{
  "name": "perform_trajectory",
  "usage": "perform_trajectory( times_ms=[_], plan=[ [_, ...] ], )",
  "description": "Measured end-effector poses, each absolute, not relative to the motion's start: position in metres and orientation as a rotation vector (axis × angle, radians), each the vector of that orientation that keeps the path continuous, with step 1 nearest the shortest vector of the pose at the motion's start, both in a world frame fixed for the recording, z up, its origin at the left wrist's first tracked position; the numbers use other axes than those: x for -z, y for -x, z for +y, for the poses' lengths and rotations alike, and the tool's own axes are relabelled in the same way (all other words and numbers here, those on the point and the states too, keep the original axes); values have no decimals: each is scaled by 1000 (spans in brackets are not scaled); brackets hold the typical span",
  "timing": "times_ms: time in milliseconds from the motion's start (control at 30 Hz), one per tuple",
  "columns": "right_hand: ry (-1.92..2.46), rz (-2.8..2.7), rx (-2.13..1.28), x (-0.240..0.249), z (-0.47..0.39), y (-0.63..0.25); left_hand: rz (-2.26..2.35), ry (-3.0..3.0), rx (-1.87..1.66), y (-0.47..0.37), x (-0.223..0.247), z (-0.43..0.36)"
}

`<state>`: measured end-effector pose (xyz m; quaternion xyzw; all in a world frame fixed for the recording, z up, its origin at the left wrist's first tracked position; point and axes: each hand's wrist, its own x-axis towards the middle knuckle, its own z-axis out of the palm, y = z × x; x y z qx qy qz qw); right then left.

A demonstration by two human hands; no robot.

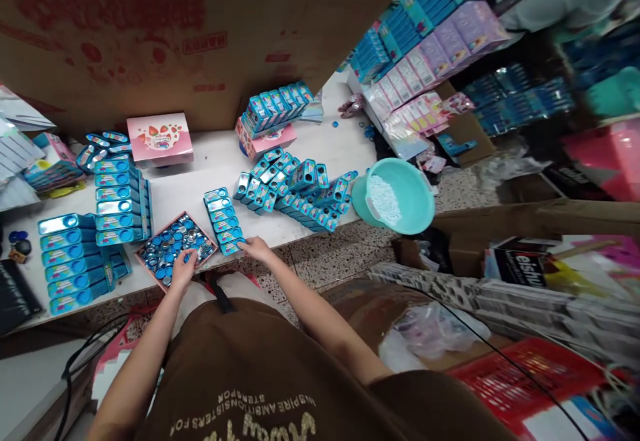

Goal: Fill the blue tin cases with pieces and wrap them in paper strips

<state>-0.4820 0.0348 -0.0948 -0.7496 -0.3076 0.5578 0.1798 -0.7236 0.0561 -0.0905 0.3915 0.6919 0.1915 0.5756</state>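
My left hand (185, 269) is over a shallow pink box (148, 266) filled with small round blue and silver caps (173, 244). Its fingers are pinched together, and what they hold is too small to make out. At the front table edge, my right hand (256, 249) grips the end of the nearest blue tin (231, 246) with thumb and fingers. That tin lies at the near end of a short row of like blue tins (220, 211), beside the cap box.
Stacked blue tins (117, 197) stand left, more tins (300, 191) lie right. Behind are a pink strawberry box (160, 137) and a large cardboard box (150, 41). A turquoise bucket (417, 204) with white pellets stands at the table's right end. Cartons and a red crate (535, 374) lie further right.
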Motion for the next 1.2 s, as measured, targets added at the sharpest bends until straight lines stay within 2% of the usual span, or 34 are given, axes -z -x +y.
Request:
perform_trajectory(
  times_ms=[167, 300, 433, 667, 833, 967, 1200],
  plan=[
    [1948, -700, -1419, 91, -5, 480, 1741, -951, -523, 736, 102, 49],
    [2050, -625, -1192, 103, -28, 474, 1850, -999, -589, 739, 110, 43],
    [2067, -777, -1081, 104, -22, 476, 1894, -1062, -660, 743, 109, 39],
    [1993, -1111, -923, 66, 15, 508, 1950, -1030, -744, 771, 100, -15],
    [1809, -1433, -982, 50, 31, 541, 2126, -785, -784, 813, 102, -64],
    [1726, -1590, -1066, 48, 41, 568, 2221, -673, -845, 859, 86, -86],
    [1657, -1715, -1013, 31, 57, 607, 2470, -449, -939, 963, 58, -62]
  ],
)
